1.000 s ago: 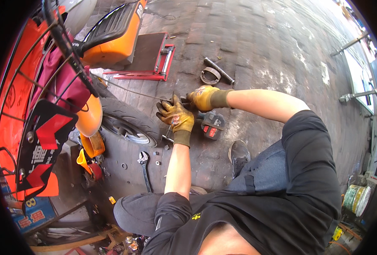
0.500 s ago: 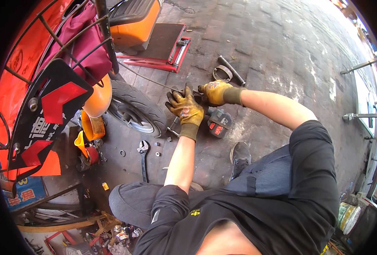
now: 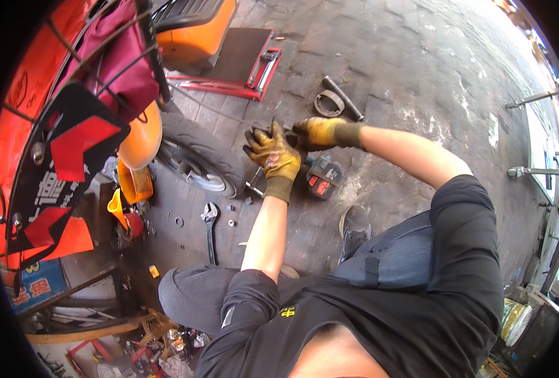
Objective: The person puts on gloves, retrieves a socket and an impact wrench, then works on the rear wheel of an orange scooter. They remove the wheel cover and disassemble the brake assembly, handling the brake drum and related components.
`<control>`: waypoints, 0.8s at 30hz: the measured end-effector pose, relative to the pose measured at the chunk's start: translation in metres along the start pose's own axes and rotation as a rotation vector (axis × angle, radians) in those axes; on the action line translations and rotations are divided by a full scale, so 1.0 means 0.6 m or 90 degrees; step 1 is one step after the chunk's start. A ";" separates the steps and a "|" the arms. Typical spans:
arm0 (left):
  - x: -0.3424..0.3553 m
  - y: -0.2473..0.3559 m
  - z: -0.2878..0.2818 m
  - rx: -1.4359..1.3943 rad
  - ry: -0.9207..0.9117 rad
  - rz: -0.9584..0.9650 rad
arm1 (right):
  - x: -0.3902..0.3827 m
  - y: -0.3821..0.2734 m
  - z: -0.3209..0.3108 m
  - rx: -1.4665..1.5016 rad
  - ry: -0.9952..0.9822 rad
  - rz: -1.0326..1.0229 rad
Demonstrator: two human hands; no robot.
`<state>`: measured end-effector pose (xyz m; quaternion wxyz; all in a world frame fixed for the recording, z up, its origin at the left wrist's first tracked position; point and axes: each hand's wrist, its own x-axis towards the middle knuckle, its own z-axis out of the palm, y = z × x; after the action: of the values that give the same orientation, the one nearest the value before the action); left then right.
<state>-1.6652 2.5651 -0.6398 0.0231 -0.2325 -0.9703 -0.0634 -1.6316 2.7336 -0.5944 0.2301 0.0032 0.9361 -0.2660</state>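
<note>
My left hand (image 3: 272, 154), in a yellow work glove with dark, soiled fingers, has its fingers spread and stretched forward. It rests at the left edge of a dark, round part (image 3: 293, 140), mostly hidden between my hands. My right hand (image 3: 320, 133), gloved alike, closes its fingers on the right edge of that part. Just below lies a cordless power tool (image 3: 324, 177) with a red-marked battery; its front end is covered by my left hand. A metal T-shaped piece (image 3: 255, 184) shows beside my left wrist. A thin cable (image 3: 213, 108) runs from the upper left toward my left hand.
A scooter wheel (image 3: 201, 157) stands left of my hands. On the floor lie an adjustable wrench (image 3: 211, 232), a small nut (image 3: 231, 223), a washer (image 3: 179, 222), a metal ring (image 3: 328, 104) and a metal tube (image 3: 344, 99). A red-framed platform (image 3: 245, 63) is behind.
The view has shifted slightly, so the scooter and the wrench appear a little further left and up. Both hands stay at the dark round part, nearly in place.
</note>
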 end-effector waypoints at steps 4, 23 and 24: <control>-0.001 0.000 0.002 -0.059 0.033 0.006 | 0.004 0.006 -0.003 0.024 -0.021 0.033; -0.001 -0.008 0.010 -0.018 0.016 -0.002 | -0.018 -0.003 -0.004 0.112 0.076 0.078; -0.002 -0.008 0.010 -0.030 0.017 -0.002 | -0.019 -0.004 0.000 0.110 0.094 0.080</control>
<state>-1.6666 2.5615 -0.6466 0.0304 -0.2303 -0.9685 -0.0892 -1.6216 2.7329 -0.5885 0.1760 0.1014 0.9219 -0.3298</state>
